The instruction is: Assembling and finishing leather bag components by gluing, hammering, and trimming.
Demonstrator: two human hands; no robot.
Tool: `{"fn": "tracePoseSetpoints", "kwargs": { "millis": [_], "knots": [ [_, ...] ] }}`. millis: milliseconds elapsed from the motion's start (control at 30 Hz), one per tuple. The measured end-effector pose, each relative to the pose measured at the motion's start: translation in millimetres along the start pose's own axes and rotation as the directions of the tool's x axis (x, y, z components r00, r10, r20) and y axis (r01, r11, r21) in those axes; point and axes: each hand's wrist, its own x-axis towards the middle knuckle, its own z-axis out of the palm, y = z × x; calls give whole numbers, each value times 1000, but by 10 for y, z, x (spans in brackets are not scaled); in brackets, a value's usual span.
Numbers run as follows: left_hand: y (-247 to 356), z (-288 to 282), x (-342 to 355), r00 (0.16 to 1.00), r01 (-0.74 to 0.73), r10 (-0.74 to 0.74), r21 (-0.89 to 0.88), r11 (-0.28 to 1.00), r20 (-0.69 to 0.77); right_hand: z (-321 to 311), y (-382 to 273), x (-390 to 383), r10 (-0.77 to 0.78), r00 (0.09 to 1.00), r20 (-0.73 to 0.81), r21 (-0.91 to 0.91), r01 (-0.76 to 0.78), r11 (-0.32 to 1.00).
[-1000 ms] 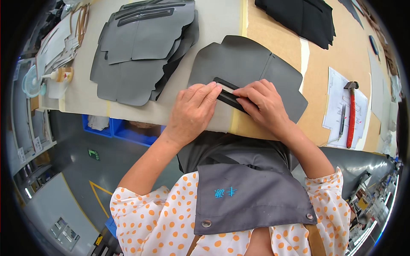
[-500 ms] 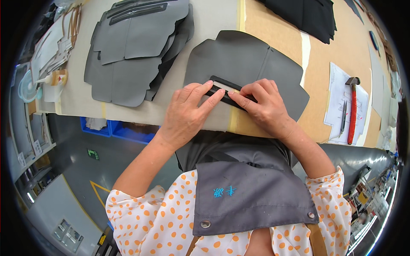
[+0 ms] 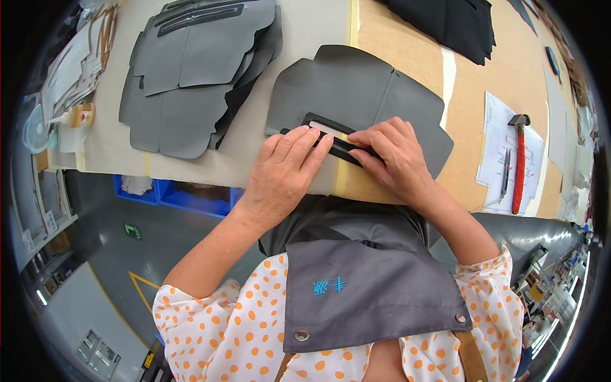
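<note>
A dark grey leather-like panel (image 3: 337, 79) lies on the table before me, with a long slot framed in black (image 3: 316, 117) near its close edge. Along that slot runs a narrow black strip (image 3: 342, 150), perhaps a zipper. My left hand (image 3: 284, 159) rests on the strip's left part, its fingers stretched out and pressing down; its thumb is hidden. To the right, my right hand (image 3: 396, 156) has thumb and bent fingers closed about the strip. The strip's left end shows past my left fingers.
Stacked grey panels (image 3: 172, 118) with black-framed slots lie to the left. A small glue bottle (image 3: 81, 116) stands at far left. On the right, a red-handled hammer (image 3: 519, 167) and tweezers (image 3: 505, 175) rest on a paper sheet (image 3: 493, 134). Black pieces (image 3: 455, 28) lie at the back.
My left fingers have gone from a pinch-like pose to lying flatter along the strip. My right fingertips have shifted slightly along it. The whole view has moved slightly.
</note>
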Motion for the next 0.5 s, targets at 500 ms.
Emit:
{"fn": "tracePoseSetpoints", "kwargs": {
  "millis": [500],
  "knots": [
    [8,27,18,1000,-5,6,-81,997,11,8,36,-146,-93,996,-16,-34,92,995]
  ]
}}
